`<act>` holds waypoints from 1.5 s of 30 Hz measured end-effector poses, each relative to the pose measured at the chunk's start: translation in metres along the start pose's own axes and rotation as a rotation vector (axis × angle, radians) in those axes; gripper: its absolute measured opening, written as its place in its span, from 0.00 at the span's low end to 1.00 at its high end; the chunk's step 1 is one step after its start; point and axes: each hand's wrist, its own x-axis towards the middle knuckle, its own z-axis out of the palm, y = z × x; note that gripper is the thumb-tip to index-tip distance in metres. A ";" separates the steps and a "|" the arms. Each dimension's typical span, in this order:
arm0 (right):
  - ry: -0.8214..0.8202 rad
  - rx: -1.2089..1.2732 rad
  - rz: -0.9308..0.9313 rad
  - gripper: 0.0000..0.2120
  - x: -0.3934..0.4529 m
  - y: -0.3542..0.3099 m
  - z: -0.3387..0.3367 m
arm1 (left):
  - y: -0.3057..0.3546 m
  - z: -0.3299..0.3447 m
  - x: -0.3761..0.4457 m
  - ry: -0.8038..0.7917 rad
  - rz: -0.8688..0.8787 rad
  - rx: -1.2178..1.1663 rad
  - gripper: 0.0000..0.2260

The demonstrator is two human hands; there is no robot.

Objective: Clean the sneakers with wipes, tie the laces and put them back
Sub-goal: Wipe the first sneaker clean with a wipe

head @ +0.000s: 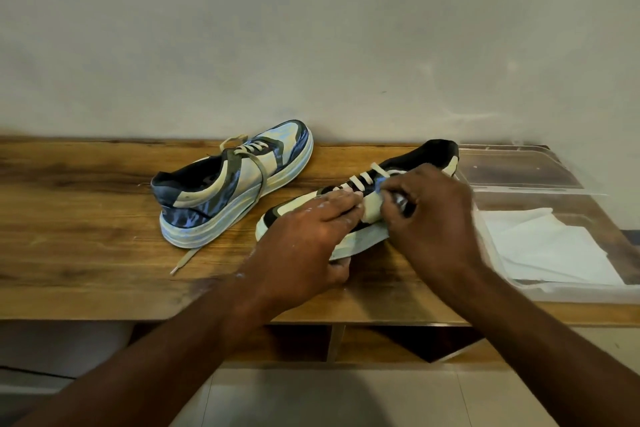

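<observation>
Two cream, blue and black sneakers lie on a wooden table [86, 204]. The left sneaker [235, 184] stands upright near the wall, its laces loose, one end trailing over the table. The right sneaker [408, 177] is tipped on its side, toe toward the wall. My left hand [311, 239] grips this sneaker at the heel end, fingers over the upper and thumb under the sole. My right hand [429, 215] has curled fingers pressing a small crumpled wipe [381, 184] against the sneaker's side, by the laces. The wipe is mostly hidden.
A clear plastic bin [540, 288] sits at the table's right end with white wipes [554, 246] inside; its clear lid [519, 166] lies behind it by the wall. Open shelf compartments show below the table's front edge.
</observation>
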 end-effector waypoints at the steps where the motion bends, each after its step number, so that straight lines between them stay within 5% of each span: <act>1: -0.054 -0.001 -0.029 0.08 -0.005 -0.007 0.005 | 0.000 0.001 -0.001 -0.012 -0.004 0.001 0.35; 4: -0.141 -0.033 -0.071 0.08 -0.006 -0.010 0.004 | 0.000 0.001 -0.001 -0.016 -0.006 0.004 0.34; 11: 0.029 -0.121 0.036 0.07 0.012 0.019 -0.019 | 0.004 0.000 0.000 0.028 -0.007 -0.005 0.34; 17: -0.146 -0.065 -0.047 0.06 -0.007 -0.013 0.004 | 0.004 0.001 0.000 -0.014 -0.034 -0.026 0.35; 24: -0.024 -0.190 0.065 0.05 0.013 0.017 -0.015 | 0.005 0.005 -0.001 0.033 0.002 -0.006 0.34; 31: -0.153 -0.096 -0.060 0.05 0.001 -0.005 0.004 | 0.007 0.006 -0.002 0.003 -0.005 0.014 0.34; 37: -0.031 -0.188 0.033 0.04 0.016 0.021 -0.014 | 0.007 0.008 -0.002 0.046 0.020 0.014 0.34; 45: -0.163 -0.074 -0.079 0.06 0.007 -0.005 -0.001 | 0.007 0.009 -0.002 0.010 0.010 0.011 0.32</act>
